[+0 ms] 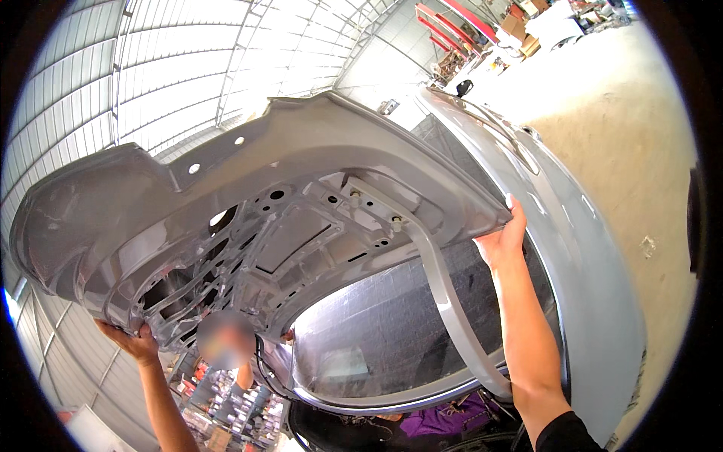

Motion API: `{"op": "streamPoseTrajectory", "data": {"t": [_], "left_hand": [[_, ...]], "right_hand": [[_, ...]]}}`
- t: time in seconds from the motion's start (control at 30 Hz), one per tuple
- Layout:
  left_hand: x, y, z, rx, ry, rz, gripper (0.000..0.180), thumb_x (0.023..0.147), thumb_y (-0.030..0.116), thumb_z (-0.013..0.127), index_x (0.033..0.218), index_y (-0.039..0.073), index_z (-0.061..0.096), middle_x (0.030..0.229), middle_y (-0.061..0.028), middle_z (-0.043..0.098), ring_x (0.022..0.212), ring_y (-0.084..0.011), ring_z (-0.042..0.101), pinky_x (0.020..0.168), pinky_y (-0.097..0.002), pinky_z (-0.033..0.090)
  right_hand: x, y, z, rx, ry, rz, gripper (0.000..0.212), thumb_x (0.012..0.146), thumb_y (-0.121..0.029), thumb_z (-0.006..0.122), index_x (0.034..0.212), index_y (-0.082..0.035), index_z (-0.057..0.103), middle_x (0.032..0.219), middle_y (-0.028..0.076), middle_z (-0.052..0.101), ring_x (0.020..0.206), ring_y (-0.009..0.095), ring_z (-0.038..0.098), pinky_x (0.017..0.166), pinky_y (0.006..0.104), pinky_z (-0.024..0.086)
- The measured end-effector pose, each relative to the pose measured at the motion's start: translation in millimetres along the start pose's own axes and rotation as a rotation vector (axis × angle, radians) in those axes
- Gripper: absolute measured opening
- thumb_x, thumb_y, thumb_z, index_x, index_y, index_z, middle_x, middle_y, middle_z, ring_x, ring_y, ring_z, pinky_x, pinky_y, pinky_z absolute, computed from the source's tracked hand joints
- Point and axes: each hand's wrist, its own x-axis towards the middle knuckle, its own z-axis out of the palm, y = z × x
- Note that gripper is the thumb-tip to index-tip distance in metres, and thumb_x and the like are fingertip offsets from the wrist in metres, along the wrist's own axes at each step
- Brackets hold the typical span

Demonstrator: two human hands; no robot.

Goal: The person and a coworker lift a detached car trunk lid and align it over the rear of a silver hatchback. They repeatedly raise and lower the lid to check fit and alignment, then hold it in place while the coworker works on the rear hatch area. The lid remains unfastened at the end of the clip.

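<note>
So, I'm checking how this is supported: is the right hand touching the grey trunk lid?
Touching. The head view shows the right hand cupped at a corner of the trunk lid, skin against its edge without a gap.

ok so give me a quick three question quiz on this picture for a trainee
1. Multiple choice: what is the right-hand grip on?
a) a cardboard box
b) the edge of the grey trunk lid
c) a side mirror

2. True or false: the left-hand grip appears lower in the picture than the right-hand one.

3. Open question: what colour is the crumpled bundle in the trunk?

Key: 1. b; 2. true; 3. purple.
</note>
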Motion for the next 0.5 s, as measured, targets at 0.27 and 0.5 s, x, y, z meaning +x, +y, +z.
{"op": "streamPoseTrajectory", "data": {"t": [0.27, 0.5], "left_hand": [[-3, -10, -3, -0.007, 0.022, -0.014, 0.103, 0.077, 0.049, 0.064, 0.145, -0.006, 0.011, 0.150, -0.0244, 0.019, 0.139, -0.0360, 0.019, 0.114, -0.0436, 0.014], [-17, -29, -13, -0.137, 0.047, -0.030, 0.109, 0.075, 0.055, 0.067, 0.146, -0.005, 0.010, 0.150, -0.0228, 0.019, 0.139, -0.0353, 0.019, 0.113, -0.0435, 0.015]], "right_hand": [[7, -2, -9, 0.049, 0.009, -0.007, 0.064, 0.091, -0.044, 0.039, 0.126, 0.009, 0.045, 0.128, 0.022, 0.052, 0.115, 0.031, 0.053, 0.097, 0.0438, 0.041], [10, 4, -17, 0.103, 0.069, 0.006, 0.058, 0.088, -0.040, 0.051, 0.128, 0.002, 0.045, 0.128, 0.019, 0.053, 0.116, 0.032, 0.052, 0.097, 0.0491, 0.040]]}}
